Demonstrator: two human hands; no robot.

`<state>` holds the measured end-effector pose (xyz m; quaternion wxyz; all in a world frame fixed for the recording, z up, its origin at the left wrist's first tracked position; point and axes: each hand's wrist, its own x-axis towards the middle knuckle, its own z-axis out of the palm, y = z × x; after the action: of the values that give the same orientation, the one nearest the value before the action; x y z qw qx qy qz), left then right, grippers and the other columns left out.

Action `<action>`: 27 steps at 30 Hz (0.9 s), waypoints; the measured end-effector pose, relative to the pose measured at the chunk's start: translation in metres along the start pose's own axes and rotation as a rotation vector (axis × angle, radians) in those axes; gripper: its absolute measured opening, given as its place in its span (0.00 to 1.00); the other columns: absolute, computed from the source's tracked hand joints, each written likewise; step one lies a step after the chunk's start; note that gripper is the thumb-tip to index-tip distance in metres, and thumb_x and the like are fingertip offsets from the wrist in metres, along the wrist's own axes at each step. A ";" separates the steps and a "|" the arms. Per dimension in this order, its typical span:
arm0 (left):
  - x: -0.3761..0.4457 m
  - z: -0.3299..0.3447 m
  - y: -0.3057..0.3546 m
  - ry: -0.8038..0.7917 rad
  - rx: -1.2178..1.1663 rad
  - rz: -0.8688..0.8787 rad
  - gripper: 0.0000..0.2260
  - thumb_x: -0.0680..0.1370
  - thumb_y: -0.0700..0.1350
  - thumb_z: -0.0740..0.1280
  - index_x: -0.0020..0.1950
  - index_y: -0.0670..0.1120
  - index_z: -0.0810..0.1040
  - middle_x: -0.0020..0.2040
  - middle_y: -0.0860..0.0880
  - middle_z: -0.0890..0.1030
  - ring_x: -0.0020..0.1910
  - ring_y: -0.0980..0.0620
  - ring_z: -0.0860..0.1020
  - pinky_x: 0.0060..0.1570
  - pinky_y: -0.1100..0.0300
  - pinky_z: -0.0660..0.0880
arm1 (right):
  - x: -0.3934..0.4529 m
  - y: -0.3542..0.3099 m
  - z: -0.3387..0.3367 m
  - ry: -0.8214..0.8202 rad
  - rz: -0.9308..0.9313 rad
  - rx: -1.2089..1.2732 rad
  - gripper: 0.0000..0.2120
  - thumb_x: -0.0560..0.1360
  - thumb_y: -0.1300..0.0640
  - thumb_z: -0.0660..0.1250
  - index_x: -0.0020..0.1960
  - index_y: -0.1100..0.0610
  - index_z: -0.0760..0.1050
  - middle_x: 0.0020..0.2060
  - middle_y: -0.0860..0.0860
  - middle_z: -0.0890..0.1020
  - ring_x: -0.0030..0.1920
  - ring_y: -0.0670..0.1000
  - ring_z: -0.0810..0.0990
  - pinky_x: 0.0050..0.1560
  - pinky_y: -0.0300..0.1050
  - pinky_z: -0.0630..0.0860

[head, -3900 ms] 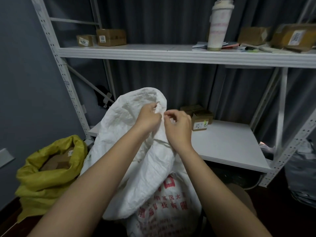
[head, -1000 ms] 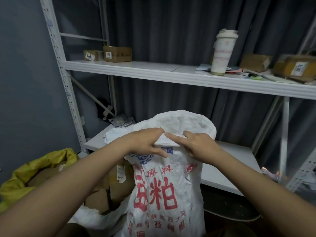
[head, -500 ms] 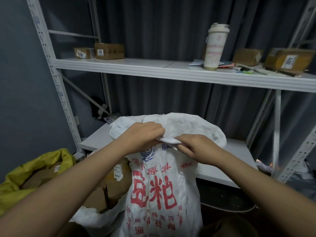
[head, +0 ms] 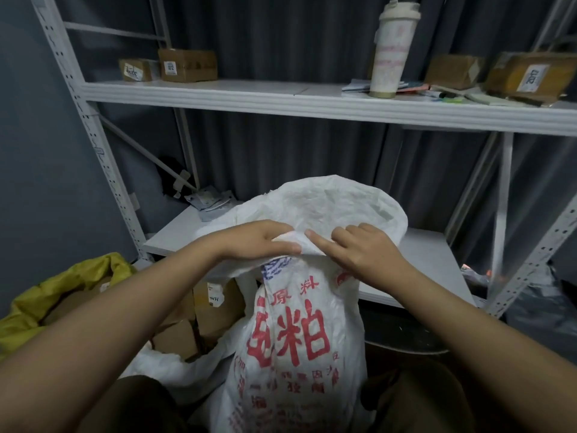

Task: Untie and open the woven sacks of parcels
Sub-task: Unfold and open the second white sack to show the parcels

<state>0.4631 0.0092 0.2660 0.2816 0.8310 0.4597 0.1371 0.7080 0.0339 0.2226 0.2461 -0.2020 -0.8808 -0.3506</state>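
A white woven sack (head: 296, 332) with red and blue printing stands upright in front of me, its mouth open and the far side of its rim standing tall. My left hand (head: 259, 242) grips the near edge of the rim, thumb under the fabric and fingers over it. My right hand (head: 359, 248) rests on the same edge just to the right, index finger stretched along the fabric, the other fingers curled. What lies inside the sack is hidden.
A second white sack (head: 187, 364) lies open at the left with brown parcels (head: 215, 301) showing. A yellow sack (head: 46, 301) stands at far left. White metal shelving (head: 312, 101) carries small boxes (head: 187, 64), a tumbler (head: 392, 48) and papers. A dark bag (head: 543, 307) sits at right.
The sack's tied neck has come open and its mouth is spread. Both hands moved from the top knot down to the near rim; in the last half second they only shifted slightly along it.
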 end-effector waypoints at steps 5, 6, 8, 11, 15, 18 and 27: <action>0.000 0.017 -0.001 0.468 0.666 0.348 0.14 0.77 0.57 0.58 0.43 0.49 0.77 0.36 0.55 0.78 0.36 0.54 0.77 0.31 0.59 0.69 | 0.013 -0.014 -0.017 -0.379 0.532 0.736 0.27 0.77 0.37 0.57 0.73 0.46 0.63 0.64 0.46 0.76 0.61 0.46 0.74 0.61 0.46 0.72; 0.001 0.019 0.000 0.517 0.761 0.415 0.15 0.76 0.57 0.58 0.44 0.49 0.79 0.36 0.54 0.79 0.36 0.53 0.77 0.30 0.60 0.68 | 0.014 -0.015 -0.016 -0.335 0.571 0.851 0.20 0.78 0.42 0.60 0.68 0.46 0.70 0.58 0.44 0.79 0.56 0.43 0.77 0.57 0.45 0.74; 0.002 0.016 0.000 0.371 0.667 0.298 0.16 0.74 0.62 0.62 0.52 0.52 0.78 0.41 0.54 0.80 0.40 0.54 0.77 0.35 0.58 0.71 | 0.012 -0.018 -0.014 -0.201 0.524 0.844 0.11 0.78 0.53 0.64 0.59 0.50 0.78 0.47 0.44 0.82 0.46 0.43 0.78 0.47 0.44 0.76; 0.004 0.011 -0.002 -0.112 0.153 -0.099 0.20 0.71 0.65 0.65 0.56 0.54 0.77 0.49 0.56 0.79 0.48 0.57 0.76 0.52 0.58 0.74 | 0.005 -0.026 -0.003 -0.045 0.227 0.407 0.09 0.74 0.58 0.63 0.49 0.59 0.80 0.37 0.52 0.78 0.36 0.52 0.77 0.32 0.45 0.73; 0.007 0.021 0.004 -0.136 0.161 -0.003 0.09 0.76 0.53 0.68 0.40 0.50 0.75 0.34 0.55 0.76 0.34 0.56 0.72 0.39 0.59 0.69 | 0.001 -0.044 0.002 -0.108 0.199 0.362 0.07 0.70 0.57 0.67 0.47 0.57 0.74 0.41 0.52 0.76 0.39 0.52 0.74 0.37 0.45 0.71; 0.006 0.023 0.005 0.039 0.541 0.104 0.10 0.77 0.53 0.65 0.42 0.48 0.73 0.37 0.53 0.76 0.39 0.53 0.72 0.42 0.59 0.62 | 0.004 -0.045 -0.008 -0.343 0.606 0.840 0.24 0.72 0.41 0.68 0.65 0.48 0.68 0.56 0.43 0.77 0.53 0.43 0.74 0.54 0.41 0.73; 0.000 0.072 -0.007 0.810 -0.439 -0.536 0.29 0.76 0.60 0.63 0.71 0.46 0.62 0.69 0.44 0.65 0.67 0.46 0.65 0.65 0.50 0.66 | 0.003 -0.076 0.019 0.173 1.059 0.993 0.13 0.76 0.57 0.67 0.58 0.46 0.80 0.50 0.39 0.83 0.51 0.38 0.80 0.53 0.39 0.77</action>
<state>0.4932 -0.0126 0.2046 0.2740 0.4864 0.6885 0.4629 0.6603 -0.0029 0.1728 0.5140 -0.4370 -0.6975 0.2415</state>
